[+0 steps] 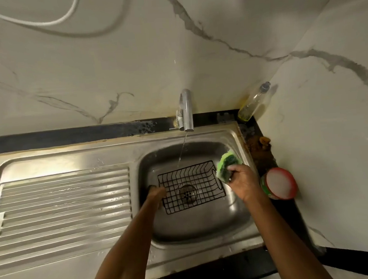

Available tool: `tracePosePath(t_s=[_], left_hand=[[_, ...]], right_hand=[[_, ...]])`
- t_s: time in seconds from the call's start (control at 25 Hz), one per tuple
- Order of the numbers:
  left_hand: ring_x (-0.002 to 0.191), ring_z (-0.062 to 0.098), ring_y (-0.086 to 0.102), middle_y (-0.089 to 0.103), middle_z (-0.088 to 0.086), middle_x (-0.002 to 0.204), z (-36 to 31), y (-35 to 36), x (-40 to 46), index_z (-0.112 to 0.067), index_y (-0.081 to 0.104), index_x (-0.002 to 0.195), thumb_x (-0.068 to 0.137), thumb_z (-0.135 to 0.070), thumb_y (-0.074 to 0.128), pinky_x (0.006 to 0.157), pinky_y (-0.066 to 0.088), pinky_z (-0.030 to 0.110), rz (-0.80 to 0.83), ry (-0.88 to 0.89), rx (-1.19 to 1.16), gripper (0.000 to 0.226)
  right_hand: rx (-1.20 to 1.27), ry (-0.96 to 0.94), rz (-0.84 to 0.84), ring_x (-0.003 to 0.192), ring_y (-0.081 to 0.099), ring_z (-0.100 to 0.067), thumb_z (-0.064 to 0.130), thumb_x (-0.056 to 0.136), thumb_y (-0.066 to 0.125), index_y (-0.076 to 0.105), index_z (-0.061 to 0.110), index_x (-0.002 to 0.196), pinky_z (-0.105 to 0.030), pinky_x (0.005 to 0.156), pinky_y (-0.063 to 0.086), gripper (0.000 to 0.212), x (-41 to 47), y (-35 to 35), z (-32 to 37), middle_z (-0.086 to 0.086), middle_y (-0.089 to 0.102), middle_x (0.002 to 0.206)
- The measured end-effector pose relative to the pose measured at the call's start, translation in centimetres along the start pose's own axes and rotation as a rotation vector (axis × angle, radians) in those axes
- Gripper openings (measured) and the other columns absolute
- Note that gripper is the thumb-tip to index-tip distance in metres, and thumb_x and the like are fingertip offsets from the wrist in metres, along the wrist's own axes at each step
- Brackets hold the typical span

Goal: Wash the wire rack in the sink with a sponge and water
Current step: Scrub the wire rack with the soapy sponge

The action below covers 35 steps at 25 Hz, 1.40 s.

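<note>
A black wire rack (190,185) lies in the steel sink basin (206,227), over the drain. My left hand (157,193) reaches down to the rack's left edge; its fingers are mostly hidden, so its grip cannot be made out. My right hand (243,181) holds a green and yellow sponge (226,164) just above the rack's right end. A thin stream of water (182,149) runs from the tap (185,111) and falls near the rack's far edge.
A ribbed steel draining board (63,204) fills the left. On the dark counter at right stand a round tub of white dish paste (278,184), a brown scrubber (259,146) and a clear soap bottle (253,103) in the corner. Marble walls rise behind and right.
</note>
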<state>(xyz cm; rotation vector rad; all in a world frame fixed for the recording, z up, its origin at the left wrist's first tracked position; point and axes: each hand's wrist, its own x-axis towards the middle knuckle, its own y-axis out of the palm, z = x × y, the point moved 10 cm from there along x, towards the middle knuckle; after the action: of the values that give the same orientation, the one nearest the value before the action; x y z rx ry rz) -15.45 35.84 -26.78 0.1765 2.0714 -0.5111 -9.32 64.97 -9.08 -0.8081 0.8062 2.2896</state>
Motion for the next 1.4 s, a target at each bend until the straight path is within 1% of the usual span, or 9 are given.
tracePosePath(t_s=[0.12,0.28,0.4,0.48,0.68,0.76,0.88,1.16,1.4], left_hand=[[0.080,0.025,0.059,0.063,0.016,0.101,-0.5,0.3,-0.3,-0.007,0.062,0.102,0.095,-0.018,0.061,0.067,0.051,0.036,0.089,-0.003,0.049,0.014],[0.095,0.027,0.064,0.066,0.016,0.109,-1.4,0.8,-1.8,-0.005,0.061,0.117,0.093,-0.015,0.060,0.074,0.054,0.036,0.079,0.106,-0.084,0.026],[0.095,0.022,0.066,0.066,0.011,0.112,-2.6,0.8,-4.7,-0.011,0.055,0.128,0.096,-0.007,0.058,0.073,0.054,0.030,0.052,0.289,-0.220,0.033],[0.104,0.021,0.065,0.064,0.005,0.116,-3.8,0.5,-7.5,-0.019,0.053,0.128,0.090,-0.005,0.063,0.081,0.054,0.030,0.043,0.432,-0.229,0.041],[0.104,0.006,0.063,0.065,-0.004,0.116,-5.4,-1.3,-13.5,-0.019,0.056,0.124,0.076,-0.063,0.065,0.083,0.048,0.021,-0.084,0.672,-0.266,0.066],[0.103,0.001,0.063,0.066,-0.007,0.116,-5.7,-1.7,-14.8,-0.020,0.057,0.126,0.079,-0.066,0.062,0.086,0.048,0.020,-0.163,0.722,-0.276,0.066],[0.108,0.001,0.064,0.069,-0.008,0.119,-6.4,-2.3,-16.1,-0.022,0.061,0.130,0.084,-0.059,0.060,0.094,0.053,0.028,-0.203,0.755,-0.328,0.059],[0.106,0.006,0.064,0.068,-0.005,0.117,-8.9,-3.4,-18.2,-0.021,0.061,0.126,0.084,-0.055,0.060,0.093,0.053,0.029,-0.206,0.837,-0.349,0.053],[0.089,0.007,0.064,0.068,-0.004,0.101,-9.9,-2.8,-18.8,-0.025,0.059,0.112,0.086,-0.040,0.061,0.077,0.051,0.019,-0.209,0.867,-0.356,0.030]], right_hand=[[-0.086,-0.004,0.029,0.093,0.065,-0.026,-0.009,0.086,0.047,0.062,0.007,0.111,-0.041,0.078,0.057,0.033,0.8,0.8,-0.6,-0.012,0.068,0.099],[-0.105,-0.003,0.093,0.082,0.065,-0.022,0.007,0.080,0.058,0.065,0.009,0.113,-0.037,0.068,0.056,0.034,-0.3,2.6,-0.5,-0.009,0.067,0.092],[-0.487,-0.125,0.091,0.083,0.061,-0.018,0.027,0.065,0.080,0.064,0.011,0.115,-0.032,0.064,0.051,0.055,-1.6,4.5,0.3,-0.005,0.066,0.097],[-0.715,-0.190,0.100,0.093,0.061,-0.018,0.015,0.075,0.077,0.055,0.015,0.124,-0.032,0.070,0.050,0.054,-2.0,6.8,0.6,-0.004,0.064,0.111],[-1.440,-0.550,0.176,0.095,0.056,-0.017,0.025,0.099,0.054,0.037,0.020,0.147,-0.024,0.070,0.047,0.051,-3.2,13.6,0.1,-0.007,0.044,0.130],[-1.634,-0.719,0.209,0.110,0.050,-0.016,0.026,0.101,0.054,0.037,0.018,0.151,-0.021,0.081,0.046,0.053,-4.6,14.8,-0.7,-0.010,0.039,0.138],[-1.591,-1.047,0.240,0.120,0.052,-0.025,0.010,0.092,0.064,0.048,0.011,0.147,-0.040,0.101,0.047,0.058,-8.1,15.9,-1.0,-0.009,0.055,0.132],[-1.407,-1.274,0.035,0.111,0.066,-0.030,-0.003,0.084,0.048,0.068,0.005,0.125,-0.041,0.086,0.061,0.047,-10.2,13.6,2.7,-0.014,0.070,0.119],[-1.484,-1.364,0.275,0.135,0.052,-0.024,0.001,0.095,0.032,0.053,0.014,0.142,-0.042,0.116,0.040,0.053,-12.8,15.2,-0.7,-0.007,0.059,0.141]])
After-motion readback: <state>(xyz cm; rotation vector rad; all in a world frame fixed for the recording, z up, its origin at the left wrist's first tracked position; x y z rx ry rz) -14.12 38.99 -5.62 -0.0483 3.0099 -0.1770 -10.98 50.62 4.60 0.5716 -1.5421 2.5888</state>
